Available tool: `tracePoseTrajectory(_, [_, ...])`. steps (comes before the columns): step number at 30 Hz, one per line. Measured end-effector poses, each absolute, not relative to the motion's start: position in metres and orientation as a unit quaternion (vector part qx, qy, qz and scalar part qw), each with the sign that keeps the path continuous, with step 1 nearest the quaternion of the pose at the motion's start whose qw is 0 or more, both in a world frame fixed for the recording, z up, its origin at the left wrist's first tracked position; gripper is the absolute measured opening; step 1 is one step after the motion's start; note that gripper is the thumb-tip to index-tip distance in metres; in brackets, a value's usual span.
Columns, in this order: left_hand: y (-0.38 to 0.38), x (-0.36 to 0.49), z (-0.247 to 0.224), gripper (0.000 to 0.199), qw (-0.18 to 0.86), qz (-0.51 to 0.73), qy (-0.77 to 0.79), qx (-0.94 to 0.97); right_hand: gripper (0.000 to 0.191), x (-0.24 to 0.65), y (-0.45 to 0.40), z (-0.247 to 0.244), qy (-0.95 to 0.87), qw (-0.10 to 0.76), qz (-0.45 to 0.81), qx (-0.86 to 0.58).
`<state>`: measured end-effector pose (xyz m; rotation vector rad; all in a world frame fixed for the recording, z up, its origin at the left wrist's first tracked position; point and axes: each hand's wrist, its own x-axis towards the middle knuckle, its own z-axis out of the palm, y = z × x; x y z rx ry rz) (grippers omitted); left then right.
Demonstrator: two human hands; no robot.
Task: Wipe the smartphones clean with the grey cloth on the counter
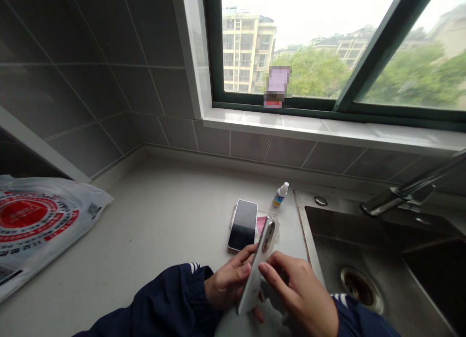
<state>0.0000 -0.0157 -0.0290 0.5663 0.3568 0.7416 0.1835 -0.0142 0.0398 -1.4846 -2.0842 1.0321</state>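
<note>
1. Phone (pixel 252 288), silver-backed, is off the counter (pixel 174 220), tilted, camera block facing up and right.
2. Left hand (pixel 225 278) grips it at the left edge, thumb on the near side, fingers round behind. Right hand (pixel 304 286) is half-curled, one fingertip at the phone's back; can't tell if it presses or pinches.
3. Progress, my read: mid-handling. Lift done, not set down; what's left on its surface I can't judge.
4. Second phone (pixel 243 225) lies dark screen up just beyond, partly over a clear plastic piece (pixel 262 214); pink card (pixel 260 224) beside it.
5. Small bottle (pixel 278 198) stands upright behind, white top on, no hand on it.
6. Tight side: sink rim (pixel 300 206) just right, basin drop past it, tap (pixel 380 201) farther back.
7. Widest stretch: counter leftward to the plastic bag (pixel 32 230).
8. Tiled wall (pixel 247 145) and windowsill (pixel 255 118) close off the back.
</note>
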Motion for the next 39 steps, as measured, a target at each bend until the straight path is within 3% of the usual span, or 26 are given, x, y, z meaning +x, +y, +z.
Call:
tracePoseTrajectory(6, [-0.014,-0.001,-0.024,0.066,0.821,0.387,0.190,0.376,0.042,0.185,-0.010,0.040,-0.715,0.196,0.410,-0.531])
tracePoseTrajectory(13, [-0.016,0.001,-0.027,0.047,0.822,0.361,0.260,0.354,0.042,0.196,0.014,0.028,-0.629,0.270,0.537,-0.493])
tracePoseTrajectory(25, [-0.017,0.002,-0.016,0.059,0.811,0.367,0.252,0.379,0.047,0.217,0.046,-0.004,-0.572,0.329,0.537,-0.526])
tracePoseTrajectory(39, [-0.018,-0.001,-0.013,0.035,0.867,0.253,0.202,0.379,0.059,0.222,0.055,-0.015,-0.553,0.335,0.548,-0.530])
